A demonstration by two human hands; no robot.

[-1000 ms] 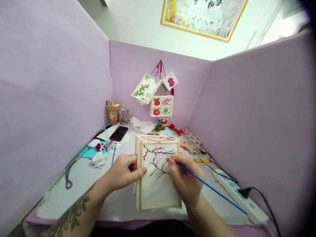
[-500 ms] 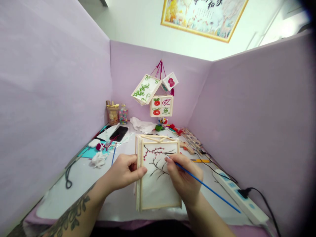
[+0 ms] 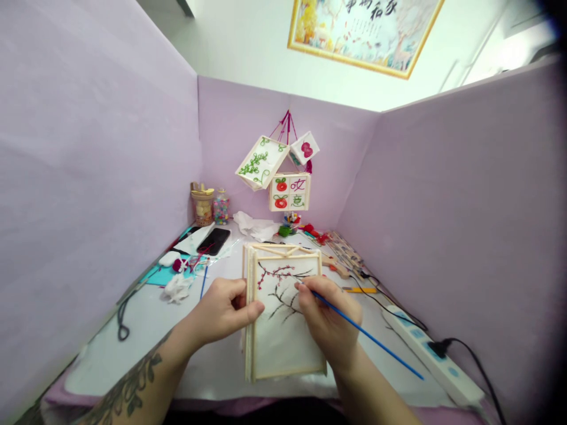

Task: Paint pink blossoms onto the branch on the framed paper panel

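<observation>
A wooden-framed paper lantern (image 3: 287,348) stands tilted on the table in front of me. Dark branches with small red blossoms are painted on the upper half of its white face. My left hand (image 3: 228,307) grips the lantern's left edge, thumb on the front and fingers curled behind the frame. In my right hand (image 3: 334,316), a thin blue paintbrush (image 3: 372,337) is pinched near its tip. The tip meets or hovers just over the blossoms of the upper branch; I cannot tell which. My right hand covers part of the painted branches.
Hanging lanterns (image 3: 289,192) decorate the back partition. To the left lie a phone (image 3: 214,242), crumpled tissue (image 3: 176,288) and another blue brush (image 3: 204,281). A power strip (image 3: 432,353) with cables runs along the right edge, near a yellow-orange stick (image 3: 361,290). Jars (image 3: 221,206) stand at the back left.
The brush's rear end has swung slightly left, with my right hand shifting a little the same way. My left hand keeps its hold on the lantern.
</observation>
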